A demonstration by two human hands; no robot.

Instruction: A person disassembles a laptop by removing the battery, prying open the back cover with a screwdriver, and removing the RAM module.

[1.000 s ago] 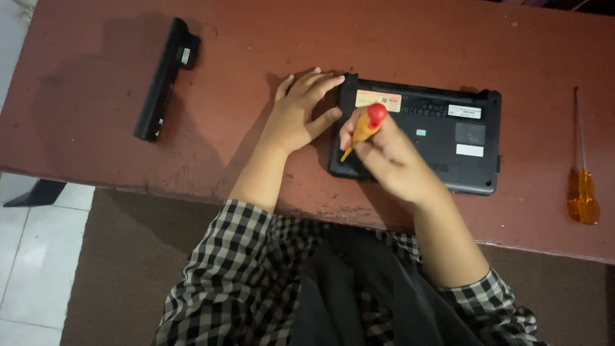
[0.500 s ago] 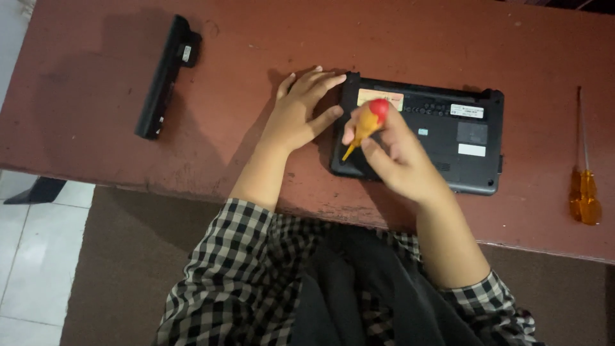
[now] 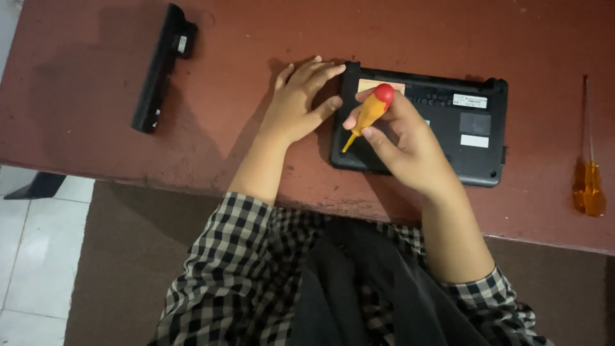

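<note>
A small black laptop (image 3: pixel 448 122) lies bottom side up on the reddish-brown table (image 3: pixel 256 38). My right hand (image 3: pixel 400 144) grips a short screwdriver (image 3: pixel 370 112) with a yellow handle and red cap, its tip down near the laptop's near left corner. My left hand (image 3: pixel 298 102) rests flat on the table, fingers spread and touching the laptop's left edge.
A long black battery pack (image 3: pixel 160 67) lies at the table's far left. A longer screwdriver with an orange handle (image 3: pixel 588 173) lies at the right edge. Below the table's front edge are my checked sleeves, a brown mat and white floor tiles.
The right hand has tilted the screwdriver slightly, its red cap now a little further from me. The left hand and the laptop stay put.
</note>
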